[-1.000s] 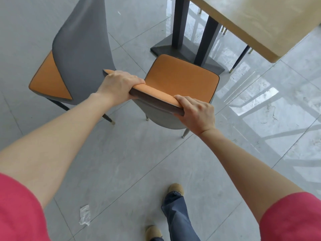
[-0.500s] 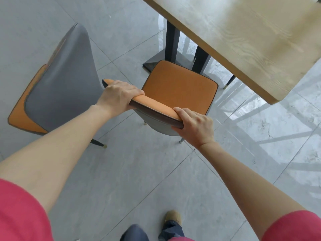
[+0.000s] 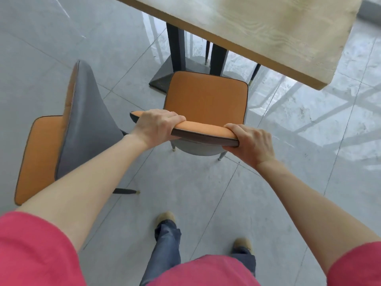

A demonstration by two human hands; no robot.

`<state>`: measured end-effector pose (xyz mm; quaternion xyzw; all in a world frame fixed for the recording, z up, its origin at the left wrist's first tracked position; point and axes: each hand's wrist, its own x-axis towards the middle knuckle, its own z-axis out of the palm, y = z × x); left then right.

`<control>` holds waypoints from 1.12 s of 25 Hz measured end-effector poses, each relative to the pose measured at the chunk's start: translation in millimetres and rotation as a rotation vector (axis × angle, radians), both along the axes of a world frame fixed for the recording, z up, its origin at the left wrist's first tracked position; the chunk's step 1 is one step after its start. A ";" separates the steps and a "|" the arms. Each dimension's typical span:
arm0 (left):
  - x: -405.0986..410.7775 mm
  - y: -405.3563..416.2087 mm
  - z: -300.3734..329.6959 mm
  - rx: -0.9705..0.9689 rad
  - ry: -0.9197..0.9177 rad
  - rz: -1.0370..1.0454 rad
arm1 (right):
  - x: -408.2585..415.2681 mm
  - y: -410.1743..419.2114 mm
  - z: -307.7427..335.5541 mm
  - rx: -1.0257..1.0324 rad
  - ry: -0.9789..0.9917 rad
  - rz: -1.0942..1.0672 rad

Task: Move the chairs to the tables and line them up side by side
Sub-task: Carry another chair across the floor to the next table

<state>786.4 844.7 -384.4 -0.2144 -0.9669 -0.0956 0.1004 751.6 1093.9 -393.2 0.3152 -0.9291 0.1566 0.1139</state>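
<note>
Both hands grip the top rail of the held chair (image 3: 206, 100). The left hand (image 3: 158, 125) is curled over the rail near its left end, fingers wrapped to the far side. The right hand (image 3: 250, 144) clasps the right end, thumb on top and fingers under the edge. The seat lies directly ahead of the hands, its front edge at the dark table base (image 3: 165, 77) and partly under the near edge of the wooden table (image 3: 268, 27).

A second chair (image 3: 82, 112) stands just beyond the left forearm, angled, its grey back turned toward the held chair. A gap separates the two; they are not yet side by side.

Handling assessment: the chair appears rigid, with a padded orange facing over a firm shell and thin metal legs. Judged moderate in weight, manageable by two hands. The upholstery looks smooth and could slip under a loose hold. The top rail, gripped near both ends, seems the sound holding point, giving control over twist. The slim legs would likely skid or scrape on the glossy tiled floor (image 3: 206, 193). Clearance to the table base needs watching.
</note>
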 end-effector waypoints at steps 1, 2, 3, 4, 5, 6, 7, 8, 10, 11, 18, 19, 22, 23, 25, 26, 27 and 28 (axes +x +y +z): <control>1.1 -9.0 1.2 -0.007 -0.026 -0.015 | 7.0 -9.1 0.4 -0.004 -0.010 -0.023; 2.0 -20.4 2.3 -0.018 -0.046 -0.023 | 14.2 -20.3 0.4 -0.010 -0.023 -0.044; 2.9 -31.3 2.7 -0.021 -0.057 -0.020 | 19.9 -31.5 0.2 -0.016 -0.043 -0.061; 3.2 -40.5 2.8 -0.016 -0.068 -0.013 | 23.5 -40.9 0.2 -0.017 -0.070 -0.077; 2.7 -47.4 2.7 -0.008 -0.081 -0.009 | 25.7 -47.9 0.1 -0.012 -0.092 -0.093; 1.7 -50.8 2.1 -0.002 -0.094 -0.009 | 26.5 -51.7 0.1 -0.001 -0.108 -0.107; 0.2 -52.8 1.7 0.002 -0.097 -0.019 | 27.0 -53.6 -0.1 0.010 -0.118 -0.122; -1.4 -53.5 1.3 0.005 -0.089 -0.035 | 26.9 -53.6 0.0 0.013 -0.122 -0.133; -5.3 -55.7 1.7 0.003 -0.071 -0.086 | 26.3 -53.3 0.6 -0.002 -0.105 -0.140; -8.2 -57.3 2.1 -0.003 -0.074 -0.113 | 25.7 -53.6 0.8 -0.010 -0.083 -0.133; -35.7 -77.0 0.6 -0.040 -0.052 -0.330 | 15.4 -62.0 -3.0 -0.024 0.080 -0.085; -40.1 -83.5 2.0 -0.043 -0.045 -0.334 | 13.1 -69.1 -3.7 -0.027 0.094 -0.083; -55.7 -104.4 3.0 -0.072 -0.012 -0.338 | 3.0 -90.2 -7.6 -0.015 0.131 -0.066; -61.5 -108.6 2.9 -0.077 -0.003 -0.332 | -2.4 -94.5 -8.0 -0.014 0.127 -0.065; -72.8 -109.2 2.5 -0.069 0.020 -0.311 | -15.0 -95.4 -7.4 -0.020 0.115 -0.076; -78.1 -106.4 1.9 -0.064 0.039 -0.303 | -21.4 -92.5 -6.8 -0.022 0.116 -0.086; -83.9 -102.7 0.1 -0.061 0.060 -0.307 | -28.4 -88.5 -6.3 -0.017 0.123 -0.095; -89.3 -99.0 -1.5 -0.061 0.085 -0.318 | -35.0 -84.0 -5.7 -0.009 0.135 -0.098</control>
